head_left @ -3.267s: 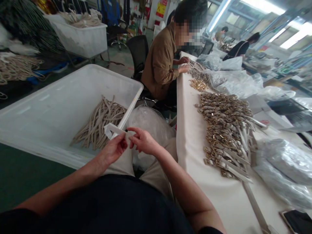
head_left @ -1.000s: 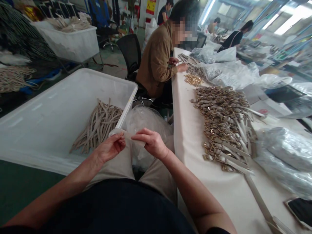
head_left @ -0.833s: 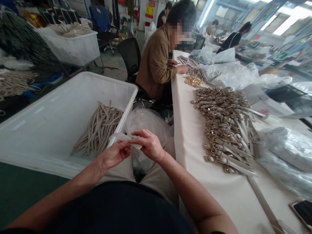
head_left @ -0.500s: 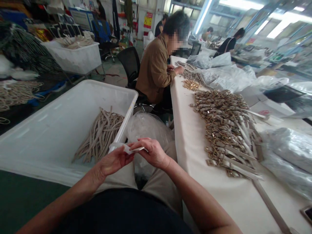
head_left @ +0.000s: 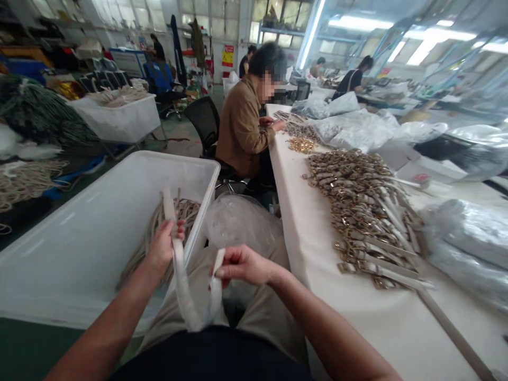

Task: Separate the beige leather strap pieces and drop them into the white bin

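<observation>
A pale, flat, flexible strap (head_left: pixel 182 286) sags in a U over the lap (head_left: pixel 270 323), left of the worktop's (head_left: pixel 297 227) left edge. The left hand's (head_left: pixel 162 247) fingers wrap one length, its tip pointing away over the plastic tub (head_left: pixel 99 227); the right hand's (head_left: pixel 245 265) pinch the other end.

The drooping strap (head_left: pixel 182 286) is off-white. Buckled straps (head_left: pixel 349 196) are taupe and gold. The tablecloth (head_left: pixel 309 227) is cream, the jacket (head_left: pixel 240 121) brown

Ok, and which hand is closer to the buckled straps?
Right. The right hand is over the lap, left of the buckled straps; the left hand is farther left, by the bin.
</observation>
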{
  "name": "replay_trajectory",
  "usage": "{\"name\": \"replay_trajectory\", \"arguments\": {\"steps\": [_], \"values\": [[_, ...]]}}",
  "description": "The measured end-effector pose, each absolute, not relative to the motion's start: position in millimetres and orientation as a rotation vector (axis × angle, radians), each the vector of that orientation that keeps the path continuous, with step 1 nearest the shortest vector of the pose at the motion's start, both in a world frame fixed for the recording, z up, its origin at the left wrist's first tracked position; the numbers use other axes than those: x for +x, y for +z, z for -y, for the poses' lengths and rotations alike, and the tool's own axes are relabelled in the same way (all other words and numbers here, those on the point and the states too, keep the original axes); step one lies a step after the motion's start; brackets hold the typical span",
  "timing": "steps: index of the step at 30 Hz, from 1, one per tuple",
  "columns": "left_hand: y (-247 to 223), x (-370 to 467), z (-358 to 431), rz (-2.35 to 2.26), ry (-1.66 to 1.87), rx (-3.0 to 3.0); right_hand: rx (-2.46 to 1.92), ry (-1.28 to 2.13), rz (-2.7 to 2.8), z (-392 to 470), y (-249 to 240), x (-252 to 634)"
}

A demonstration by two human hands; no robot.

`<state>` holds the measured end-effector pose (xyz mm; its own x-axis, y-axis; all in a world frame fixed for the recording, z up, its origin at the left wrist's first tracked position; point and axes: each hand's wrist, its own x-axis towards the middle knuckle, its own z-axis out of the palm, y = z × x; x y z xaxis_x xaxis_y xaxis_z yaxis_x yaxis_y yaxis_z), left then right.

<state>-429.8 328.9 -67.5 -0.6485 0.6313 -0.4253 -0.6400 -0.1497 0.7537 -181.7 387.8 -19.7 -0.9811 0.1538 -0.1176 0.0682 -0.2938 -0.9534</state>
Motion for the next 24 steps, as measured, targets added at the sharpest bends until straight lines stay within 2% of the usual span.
{"name": "replay_trajectory", "arguments": {"steps": [6,11,16,24], "values": [[-68.1,-351.5,-314.5,-1.121,1.482,0.460,-0.635,2.011,1.490,-424.5,-30.9,-180.7],[-80.3,-328.8,-305.6,-1.110,1.260,0.633,-0.581,1.960,1.256,-438.7,-38.7,-180.2],[-74.0,-322.2,-317.1,-1.093,1.249,0.688,-0.691,1.794,1.253,-437.5,-36.6,-183.4],[-55.3,-302.7,-349.4,-1.297,1.290,1.042,-0.778,1.885,1.305,-426.7,-25.0,-178.5]]}}
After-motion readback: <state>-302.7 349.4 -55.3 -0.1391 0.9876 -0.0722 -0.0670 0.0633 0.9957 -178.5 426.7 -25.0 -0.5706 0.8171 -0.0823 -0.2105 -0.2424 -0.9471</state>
